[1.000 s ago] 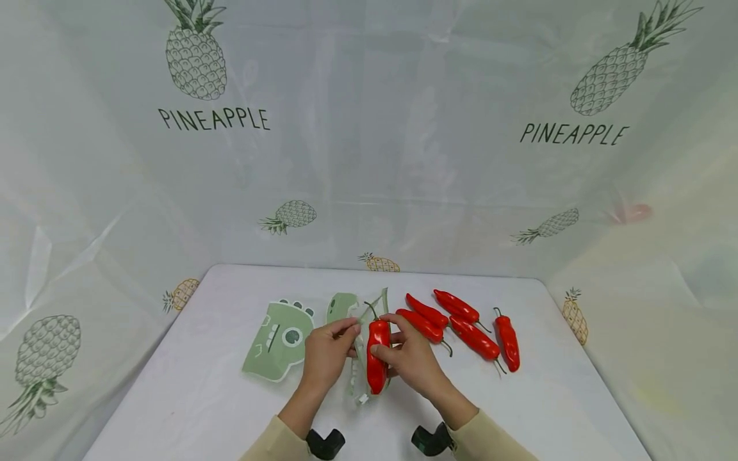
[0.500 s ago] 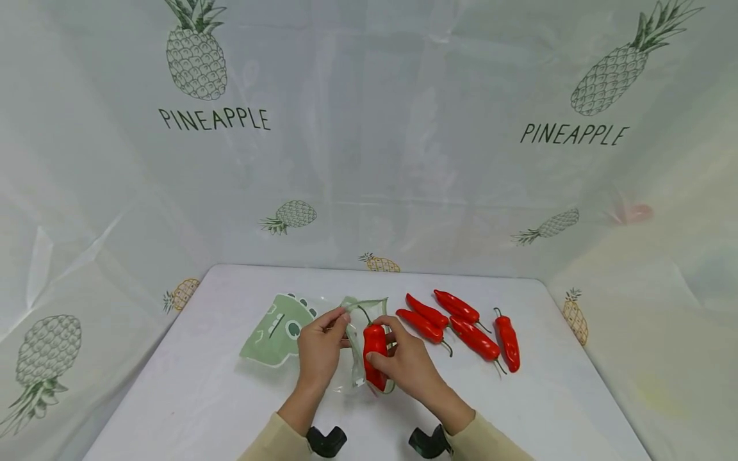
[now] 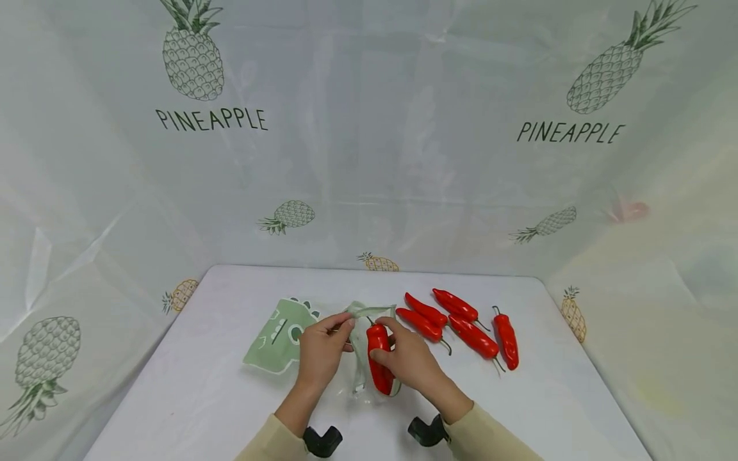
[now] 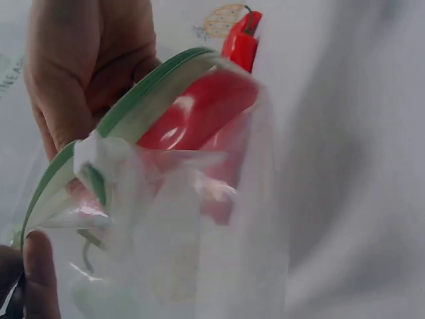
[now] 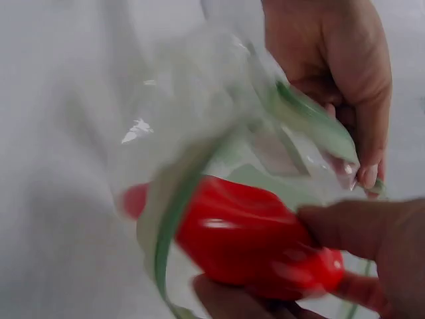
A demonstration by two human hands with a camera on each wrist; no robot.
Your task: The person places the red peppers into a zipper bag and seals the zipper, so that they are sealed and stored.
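Now sunk deeper into the clear bag (image 3: 360,358) than a second ago: red pepper (image 3: 378,358) gripped by right hand (image 3: 410,362), bag rim pinched open by left hand (image 3: 321,352).

Pepper (image 3: 380,358) half behind bag (image 3: 362,346) (blurred in wrist views)

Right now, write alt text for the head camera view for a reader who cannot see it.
A person's right hand pushes a red pepper into a clear zip bag whose mouth the left hand pinches open, on a white table. Five more red peppers lie to the right, and a green dinosaur-print bag lies to the left.
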